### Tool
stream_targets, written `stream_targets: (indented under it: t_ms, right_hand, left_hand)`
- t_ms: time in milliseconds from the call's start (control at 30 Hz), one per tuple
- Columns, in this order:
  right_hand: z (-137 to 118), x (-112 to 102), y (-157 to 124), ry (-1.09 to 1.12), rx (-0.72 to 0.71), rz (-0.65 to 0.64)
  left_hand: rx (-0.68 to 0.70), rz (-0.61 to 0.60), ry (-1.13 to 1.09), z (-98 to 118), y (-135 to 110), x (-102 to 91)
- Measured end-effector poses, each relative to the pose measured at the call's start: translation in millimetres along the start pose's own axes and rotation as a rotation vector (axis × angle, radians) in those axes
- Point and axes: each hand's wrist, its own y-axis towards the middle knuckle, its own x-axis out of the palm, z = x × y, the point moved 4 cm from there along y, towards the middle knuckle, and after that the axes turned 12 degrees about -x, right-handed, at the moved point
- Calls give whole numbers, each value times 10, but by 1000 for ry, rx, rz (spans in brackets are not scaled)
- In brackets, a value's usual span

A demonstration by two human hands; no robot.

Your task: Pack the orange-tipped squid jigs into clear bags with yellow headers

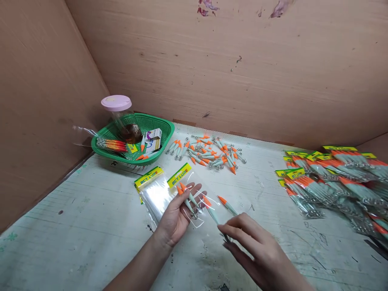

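Observation:
My left hand (178,216) holds up a clear plastic bag (189,176) with a yellow "BCT LURE" header. Its thumb presses on the front, over two orange-and-pale-green squid jigs (188,200) that appear to be inside. Close on the right, my right hand (250,242) pinches squid jigs near their hooked ends. One squid jig (209,206) points its orange tip toward the bag. Another squid jig (227,205) lies just right of it, its lower end hidden by the fingers. Flat bags with yellow headers (150,178) lie stacked beside my left hand.
Loose squid jigs (209,151) are heaped at the table's back. Filled packs (330,173) pile up on the right. Back left, a green basket (168,131) holds a pink-lidded jar (117,103), a red-orange pack (112,144) and small boxes. Wooden walls bound the left and back.

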Motion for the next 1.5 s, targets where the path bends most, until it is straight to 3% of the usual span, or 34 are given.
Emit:
stream_targets:
  t_ms: [167, 500, 700, 800, 867, 933, 1033, 1100, 1367, 1500]
  right_hand:
    - [3, 236, 59, -282, -38, 203]
    - [67, 324, 40, -261, 26, 478]
    - [22, 265, 59, -100, -26, 380]
    - [208, 72, -97, 19, 93, 429]
    - [424, -54, -243, -36, 193, 398]
    - [634, -88, -366, -85, 223, 205]
    - [829, 26, -517, 2, 229, -146]
    - [855, 126, -574, 53, 225, -234]
    - [1006, 326, -629, -72, 204, -10]
    - [1070, 316, -638, -67, 211, 16]
  left_hand:
    - [-14, -51, 27, -65, 3, 6]
    - [-7, -89, 57, -148, -41, 38]
    - [-26, -78, 38, -167, -18, 21]
    - [-31, -82, 26, -132, -15, 14]
    - [-27, -71, 5, -77, -31, 22]
    - [-12, -46, -11, -8, -56, 34]
    - [10, 1, -11, 64, -78, 38]
    - [17, 10, -5, 71, -74, 32]
    - [51, -4, -24, 113, -27, -5]
    - [59, 23, -36, 154, -30, -12]
